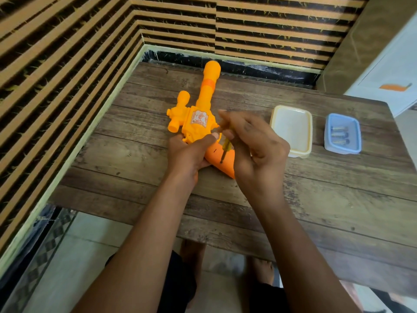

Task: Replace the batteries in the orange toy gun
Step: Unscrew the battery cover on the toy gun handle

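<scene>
The orange toy gun lies flat on its side near the middle of the wooden table, barrel pointing to the far side and grip angled toward the near right. Its long rounded barrel carries a darker orange band, a stubby scope-like piece sticks out on the left, and a pale sticker sits on the body. The grip is a deeper orange. Three batteries lie side by side in a shallow blue container far to the right, well apart from the gun.
</scene>
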{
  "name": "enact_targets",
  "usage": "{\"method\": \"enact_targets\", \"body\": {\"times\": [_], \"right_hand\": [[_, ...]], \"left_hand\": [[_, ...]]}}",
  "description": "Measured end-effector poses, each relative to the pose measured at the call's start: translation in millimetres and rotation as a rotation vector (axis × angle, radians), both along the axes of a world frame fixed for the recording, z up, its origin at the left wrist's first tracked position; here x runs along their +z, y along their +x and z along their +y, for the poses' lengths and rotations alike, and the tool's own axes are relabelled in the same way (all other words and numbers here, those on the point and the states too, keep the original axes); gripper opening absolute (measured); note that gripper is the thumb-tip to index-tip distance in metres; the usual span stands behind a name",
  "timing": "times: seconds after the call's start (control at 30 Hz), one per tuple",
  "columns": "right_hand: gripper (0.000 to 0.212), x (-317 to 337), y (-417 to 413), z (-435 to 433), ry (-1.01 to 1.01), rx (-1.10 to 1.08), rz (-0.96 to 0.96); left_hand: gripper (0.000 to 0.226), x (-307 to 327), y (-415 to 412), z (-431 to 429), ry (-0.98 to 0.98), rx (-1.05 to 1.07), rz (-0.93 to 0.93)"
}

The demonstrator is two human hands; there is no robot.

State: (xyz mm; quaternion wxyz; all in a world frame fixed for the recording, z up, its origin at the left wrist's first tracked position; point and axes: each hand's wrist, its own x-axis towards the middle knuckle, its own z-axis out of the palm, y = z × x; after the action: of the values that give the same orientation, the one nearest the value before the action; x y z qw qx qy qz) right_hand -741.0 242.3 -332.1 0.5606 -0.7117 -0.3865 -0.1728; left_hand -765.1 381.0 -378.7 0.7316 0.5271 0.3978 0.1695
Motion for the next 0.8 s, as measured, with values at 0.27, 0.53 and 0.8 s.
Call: {"method": "enact_targets", "body": {"times": [0.27, 0.53, 0.8], "right_hand": [[0.017, 0.3, -0.5, -1.9, 0.037, -0.017, 0.088], [0.026, 3.8, -6.7, -6.8, 0.003, 0.060, 0.100], [0.027, -2.4, -1.4, -5.6, 0.012, -0.053, 0.077]], "left_hand": [[0.043, 5.4, -2.8, -3.4, 0.010, -0.003, -0.010], [0.040, 7.9, -3.2, -4.0, -0.007, -0.005, -0.005], [0.045, -0.2, -0.6, 0.0, 0.012, -0.022, -0.021]]}}
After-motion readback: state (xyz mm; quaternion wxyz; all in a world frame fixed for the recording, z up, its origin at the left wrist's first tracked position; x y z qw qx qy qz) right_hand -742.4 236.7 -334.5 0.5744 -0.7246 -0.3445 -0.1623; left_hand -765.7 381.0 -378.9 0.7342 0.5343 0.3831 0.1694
